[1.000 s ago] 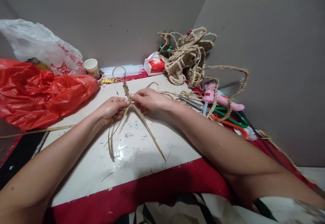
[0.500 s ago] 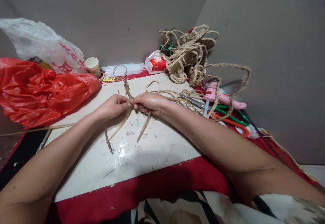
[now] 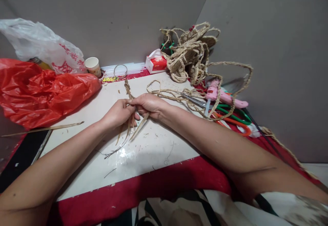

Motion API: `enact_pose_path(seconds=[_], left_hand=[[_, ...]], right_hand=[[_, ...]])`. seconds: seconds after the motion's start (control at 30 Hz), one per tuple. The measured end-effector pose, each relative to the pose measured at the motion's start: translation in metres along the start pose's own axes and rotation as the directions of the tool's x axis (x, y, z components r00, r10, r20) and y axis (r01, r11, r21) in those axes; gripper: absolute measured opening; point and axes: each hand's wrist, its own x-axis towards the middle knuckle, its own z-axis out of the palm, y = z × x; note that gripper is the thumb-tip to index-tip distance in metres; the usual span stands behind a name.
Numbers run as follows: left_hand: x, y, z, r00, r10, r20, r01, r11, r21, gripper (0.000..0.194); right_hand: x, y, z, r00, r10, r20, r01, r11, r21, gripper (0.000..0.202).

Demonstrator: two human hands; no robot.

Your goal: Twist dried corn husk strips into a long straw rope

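A short braid of dried straw (image 3: 127, 87) runs up from my fingers, lying over the white board (image 3: 94, 174). My left hand (image 3: 118, 112) is closed on the braid's lower end. My right hand (image 3: 147, 103) pinches the same spot from the other side, and the two hands touch. Loose strands hang down below them: a broad pale straw strip (image 3: 139, 128) under my right hand and thinner, frayed strands (image 3: 119, 148) under my left. The fingertips partly cover the point where the strands cross.
Braided straw cord (image 3: 188, 55) is heaped at the back right, beside a tissue box (image 3: 156, 62). A pink glue gun (image 3: 220, 96) and scissors (image 3: 197, 101) lie at the right. A red plastic bag (image 3: 46, 96) and a paper cup (image 3: 92, 66) stand at the left.
My left hand has shifted slightly right and turned, so the hands now overlap more. The hanging strands have swung and bunched closer together beneath the fingers.
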Motion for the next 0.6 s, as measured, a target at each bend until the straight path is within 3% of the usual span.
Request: enact_pose_path(seconds=[0.17,0.27,0.33,0.37,0.43,0.5,0.53,0.6], left_hand=[[-0.001,0.003,0.002,1.0,0.002,-0.015,-0.002,1.0,0.0,0.015],[-0.003,0.011,-0.01,0.997,-0.041,0.069,0.037,0.997,0.061,0.011],[-0.001,0.017,-0.024,0.988,-0.104,0.116,0.088,0.986,0.138,0.01],[0.0,0.019,-0.031,0.991,-0.106,0.08,0.091,0.982,0.167,0.011],[0.004,0.02,-0.04,0.992,-0.018,-0.122,0.038,0.985,0.167,0.009],[0.009,0.017,-0.041,0.955,0.041,-0.294,-0.021,0.997,0.07,0.005],[0.011,0.015,-0.038,0.954,0.023,-0.3,-0.028,1.0,-0.01,0.005],[0.013,0.009,-0.03,0.988,-0.05,-0.148,0.024,0.985,-0.171,0.011]], right_hand=[[0.001,0.003,0.004,0.999,-0.026,-0.025,0.024,0.999,-0.047,0.027],[0.002,0.002,0.002,0.997,-0.05,-0.054,0.047,0.997,-0.056,0.027],[0.002,0.0,-0.002,0.999,-0.05,-0.013,0.05,0.999,-0.023,0.026],[0.002,-0.001,-0.004,0.999,-0.039,0.026,0.039,0.999,-0.009,0.023],[0.002,-0.003,-0.008,0.995,-0.005,0.103,0.004,1.0,0.001,0.016],[0.003,-0.003,-0.011,0.988,0.01,0.153,-0.01,1.0,0.001,0.014],[0.003,-0.003,-0.012,0.986,0.007,0.169,-0.008,1.0,0.002,0.014],[0.003,-0.004,-0.013,0.982,-0.004,0.19,0.004,1.0,-0.002,0.016]])
